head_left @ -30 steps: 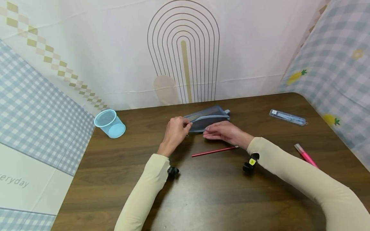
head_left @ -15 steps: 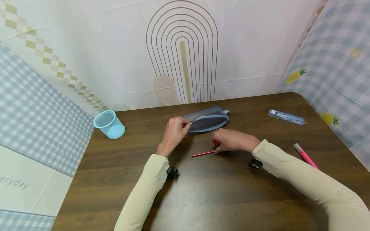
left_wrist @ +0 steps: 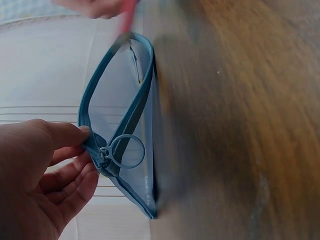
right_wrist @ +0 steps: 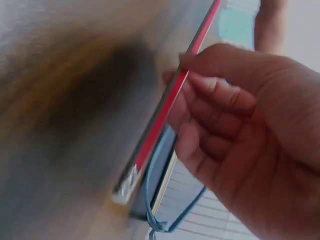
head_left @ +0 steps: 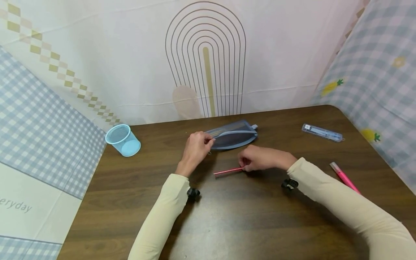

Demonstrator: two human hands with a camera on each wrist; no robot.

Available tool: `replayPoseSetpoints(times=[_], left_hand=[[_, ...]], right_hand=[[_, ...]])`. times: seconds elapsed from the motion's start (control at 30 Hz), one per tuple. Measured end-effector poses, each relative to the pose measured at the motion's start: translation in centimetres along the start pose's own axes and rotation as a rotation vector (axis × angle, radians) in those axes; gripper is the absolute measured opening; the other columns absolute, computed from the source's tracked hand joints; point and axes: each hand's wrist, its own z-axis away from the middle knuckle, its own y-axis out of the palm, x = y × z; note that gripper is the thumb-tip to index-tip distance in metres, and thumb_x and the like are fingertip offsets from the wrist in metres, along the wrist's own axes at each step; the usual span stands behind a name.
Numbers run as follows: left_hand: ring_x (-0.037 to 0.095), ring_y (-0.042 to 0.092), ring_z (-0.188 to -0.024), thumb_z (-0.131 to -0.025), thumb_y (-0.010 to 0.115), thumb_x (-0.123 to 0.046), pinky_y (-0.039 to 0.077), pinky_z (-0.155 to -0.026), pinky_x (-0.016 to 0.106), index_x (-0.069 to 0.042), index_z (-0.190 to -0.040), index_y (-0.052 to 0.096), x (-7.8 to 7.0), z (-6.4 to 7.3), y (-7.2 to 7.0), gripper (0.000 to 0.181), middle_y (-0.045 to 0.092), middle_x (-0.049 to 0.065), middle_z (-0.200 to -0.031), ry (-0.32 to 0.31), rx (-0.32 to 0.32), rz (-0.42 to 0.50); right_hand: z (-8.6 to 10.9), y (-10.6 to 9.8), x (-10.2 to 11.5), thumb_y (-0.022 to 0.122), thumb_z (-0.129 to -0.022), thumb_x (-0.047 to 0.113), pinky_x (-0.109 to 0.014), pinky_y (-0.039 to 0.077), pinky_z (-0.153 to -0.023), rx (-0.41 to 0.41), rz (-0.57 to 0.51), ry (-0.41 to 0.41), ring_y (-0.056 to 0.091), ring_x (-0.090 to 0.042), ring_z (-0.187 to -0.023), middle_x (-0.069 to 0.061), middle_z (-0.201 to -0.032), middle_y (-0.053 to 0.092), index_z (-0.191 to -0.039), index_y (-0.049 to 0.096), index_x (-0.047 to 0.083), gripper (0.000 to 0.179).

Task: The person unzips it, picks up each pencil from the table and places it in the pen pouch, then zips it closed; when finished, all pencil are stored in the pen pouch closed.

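Note:
A blue mesh pencil case (head_left: 236, 126) lies at the back of the table, its zipper unzipped and its mouth gaping. My left hand (head_left: 195, 147) pinches the rim at its left end, beside the zipper's ring pull (left_wrist: 129, 151). Through the mesh, thin yellowish sticks show inside. My right hand (head_left: 261, 158) pinches a red pencil (head_left: 228, 171) between thumb and fingers, in front of the case. The pencil points left, raised slightly above its shadow. In the right wrist view a silvery end (right_wrist: 127, 184) shows on the pencil.
A light blue mesh pen cup (head_left: 124, 140) stands at the back left. At the right lie a slim clear-blue case (head_left: 323, 132) and a pink highlighter (head_left: 345, 178). A printed cloth (head_left: 139, 65) hangs behind the table (head_left: 208, 220).
My right hand has left the pencil case's rim, moved down to the red pencil and lifted it slightly off the table. My left hand has stayed on the case.

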Motion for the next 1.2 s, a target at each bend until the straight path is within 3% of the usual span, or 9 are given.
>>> replayPoseSetpoints(times=[0.1,0.2,0.33,0.43,0.57,0.73,0.87,1.07,1.2], left_hand=[[0.013,0.063,-0.071,-0.094,0.072,-0.020,0.054,-0.070,0.030,-0.011,-0.092,0.081,0.1,0.0,0.0,0.013,0.074,0.000,-0.080,0.001,-0.001,-0.008],[0.014,0.065,-0.074,-0.093,0.072,-0.019,0.055,-0.071,0.031,-0.011,-0.092,0.081,0.1,0.0,-0.1,0.012,0.075,0.001,-0.083,0.000,-0.008,-0.015],[0.014,0.064,-0.074,-0.093,0.073,-0.019,0.054,-0.070,0.031,-0.011,-0.092,0.082,0.1,0.1,-0.2,0.012,0.075,0.001,-0.084,-0.003,-0.004,-0.011],[0.014,0.062,-0.072,-0.093,0.072,-0.020,0.053,-0.068,0.030,-0.012,-0.091,0.081,0.1,0.1,-0.2,0.012,0.075,0.001,-0.082,0.000,0.003,-0.011],[0.013,0.062,-0.072,-0.094,0.072,-0.021,0.052,-0.068,0.030,-0.012,-0.089,0.081,0.1,0.2,-0.2,0.014,0.074,0.000,-0.080,0.011,-0.003,-0.023],[0.013,0.063,-0.071,-0.094,0.072,-0.021,0.053,-0.068,0.030,-0.012,-0.089,0.082,0.2,0.2,-0.2,0.013,0.075,0.001,-0.081,0.016,-0.005,-0.031],[0.014,0.065,-0.074,-0.093,0.073,-0.020,0.054,-0.069,0.031,-0.011,-0.091,0.082,0.2,0.2,-0.1,0.013,0.076,0.002,-0.084,0.018,0.005,-0.033],[0.014,0.065,-0.075,-0.093,0.073,-0.020,0.054,-0.070,0.031,-0.011,-0.093,0.082,0.0,0.2,-0.2,0.013,0.077,0.003,-0.087,0.012,0.017,-0.017],[0.015,0.066,-0.077,-0.093,0.073,-0.020,0.054,-0.071,0.031,-0.011,-0.094,0.082,-0.1,0.3,-0.1,0.013,0.077,0.003,-0.088,0.013,0.020,-0.019]], right_hand=[[0.1,-0.5,-0.2,0.069,-0.092,0.009,-0.023,0.050,-0.072,0.027,-0.195,-0.042,0.058,-0.007,-0.079,0.002,-0.089,0.066,-0.101,0.070,0.010,0.008],[0.2,-0.8,-0.6,0.066,-0.096,0.011,-0.024,0.054,-0.074,0.084,-0.443,-0.038,0.062,-0.009,-0.083,-0.010,-0.099,0.072,-0.113,0.069,0.000,0.020],[0.4,-0.6,-1.0,0.063,-0.096,0.007,-0.025,0.057,-0.070,0.160,-0.761,0.064,0.067,-0.011,-0.082,-0.019,-0.100,0.073,-0.118,0.061,-0.014,0.030],[0.3,0.0,-1.4,0.059,-0.096,0.001,-0.025,0.060,-0.073,0.174,-0.998,0.169,0.071,-0.014,-0.085,-0.014,-0.097,0.074,-0.110,0.063,-0.013,0.020],[-0.2,0.8,-2.1,0.051,-0.101,-0.003,-0.028,0.060,-0.084,0.105,-1.373,0.272,0.074,-0.019,-0.092,-0.015,-0.099,0.075,-0.099,0.069,-0.003,0.017],[-1.1,1.1,-2.9,0.047,-0.104,-0.001,-0.029,0.059,-0.089,-0.083,-1.824,0.409,0.076,-0.024,-0.095,-0.021,-0.100,0.076,-0.096,0.073,-0.004,0.027],[-1.9,0.9,-3.2,0.048,-0.105,0.004,-0.030,0.059,-0.089,-0.201,-1.948,0.494,0.076,-0.024,-0.093,-0.020,-0.097,0.077,-0.094,0.074,-0.003,0.029],[-3.1,0.6,-2.6,0.049,-0.102,-0.001,-0.027,0.056,-0.096,-0.331,-2.037,0.501,0.076,-0.023,-0.092,-0.023,-0.096,0.076,-0.095,0.072,-0.006,0.024],[-3.6,0.6,-2.3,0.049,-0.103,0.000,-0.027,0.052,-0.101,-0.392,-2.063,0.517,0.076,-0.025,-0.093,-0.024,-0.097,0.075,-0.104,0.067,-0.005,0.019]])
